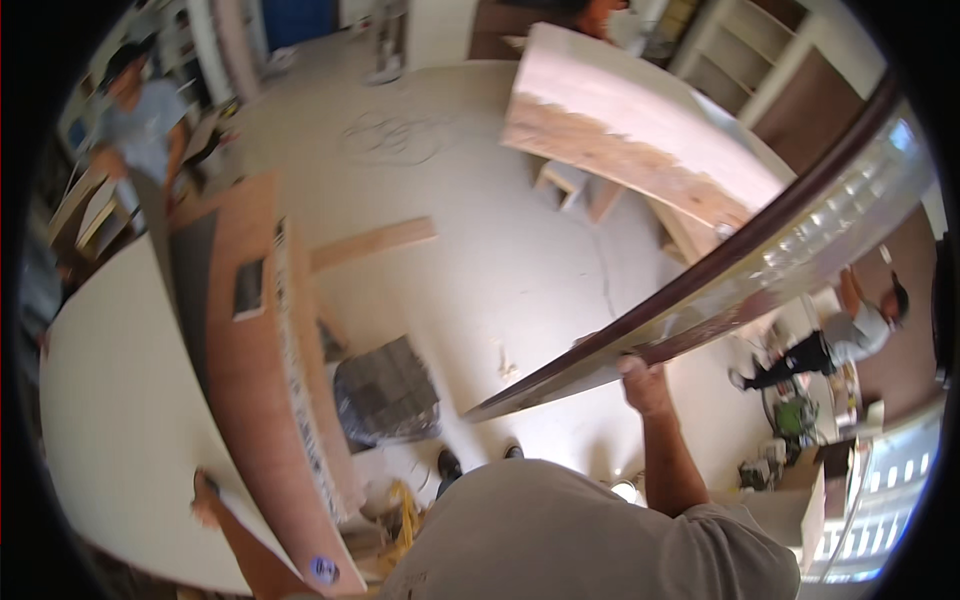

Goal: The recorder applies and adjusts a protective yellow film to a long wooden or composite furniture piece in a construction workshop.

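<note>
My right hand [648, 388] is pinching a long dark-edged panel [720, 287].
Through the head view I'm seeing its long axis slanting, one end pointing forward-right beyond that hand, the other left of it; my left hand [207, 502] is touching a white board [135, 390], gripping or spread I can't tell.

cream board [110, 400], maroon-edged panel [700, 312], reddish-brown plywood [245, 395], grey shirt [560, 540]

The right grip [647, 388] holds a long dark-edged panel [722, 287].
</note>
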The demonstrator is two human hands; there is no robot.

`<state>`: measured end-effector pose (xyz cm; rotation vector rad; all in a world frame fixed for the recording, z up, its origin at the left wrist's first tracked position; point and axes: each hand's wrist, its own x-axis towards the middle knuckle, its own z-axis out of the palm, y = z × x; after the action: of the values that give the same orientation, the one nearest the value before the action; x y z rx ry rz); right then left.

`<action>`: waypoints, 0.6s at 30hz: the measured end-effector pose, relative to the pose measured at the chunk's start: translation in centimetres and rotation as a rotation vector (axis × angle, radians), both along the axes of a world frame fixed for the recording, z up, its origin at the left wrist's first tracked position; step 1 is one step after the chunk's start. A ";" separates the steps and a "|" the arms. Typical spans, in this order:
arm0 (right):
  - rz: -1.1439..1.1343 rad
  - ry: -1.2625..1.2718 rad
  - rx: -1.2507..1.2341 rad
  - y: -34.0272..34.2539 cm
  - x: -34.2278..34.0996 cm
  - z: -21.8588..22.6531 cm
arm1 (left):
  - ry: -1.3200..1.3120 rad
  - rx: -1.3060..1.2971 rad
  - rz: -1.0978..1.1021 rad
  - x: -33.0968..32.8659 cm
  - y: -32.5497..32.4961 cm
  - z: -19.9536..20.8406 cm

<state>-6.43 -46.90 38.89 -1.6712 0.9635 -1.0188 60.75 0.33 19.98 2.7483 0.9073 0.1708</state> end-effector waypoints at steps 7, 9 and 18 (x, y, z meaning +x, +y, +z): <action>0.121 -0.314 0.059 -1.5 -2.9 0.6 | -0.709 -0.398 -0.377 -2.5 -9.3 5.7; 0.169 -0.343 0.052 -2.5 -3.2 1.0 | -0.900 -0.310 -0.754 -9.6 -16.7 11.6; 0.187 -0.622 0.209 -10.6 -5.5 -0.4 | -0.440 -0.785 -1.584 -38.6 -39.3 12.2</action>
<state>-11.97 -57.53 38.48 -1.1359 0.4715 -1.1643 22.15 -38.92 32.18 1.7895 -1.1130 0.0649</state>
